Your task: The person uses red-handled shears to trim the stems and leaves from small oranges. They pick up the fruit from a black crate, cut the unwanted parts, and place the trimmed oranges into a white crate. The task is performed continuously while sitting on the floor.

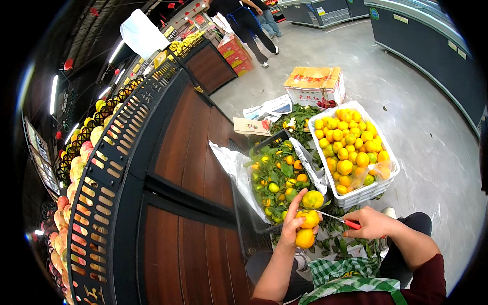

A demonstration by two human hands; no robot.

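My left hand [290,225] holds several yellow-orange mandarins in a cluster, the top one [313,199] partly green. Red-handled snips [352,224] are gripped in my right hand [368,223]. Their narrow blades reach between the top mandarin and the middle mandarin [309,219]; whether they touch a stem cannot be seen. Just beyond my left hand is a dark plastic crate [263,229] of mandarins with leaves on, lined with silvery-white sheeting [238,164]. To its right, a white plastic crate [393,167] is heaped with mandarins, mostly leafless, with a clear plastic bag [360,175] on them.
Cut leaves [339,244] litter the floor under my hands. A cardboard box [314,89] and a flat carton piece [251,126] lie beyond the crates. At left runs a wood-panelled fruit stand [179,240]. Chest freezers [419,49] line the right; people [248,26] stand farther off.
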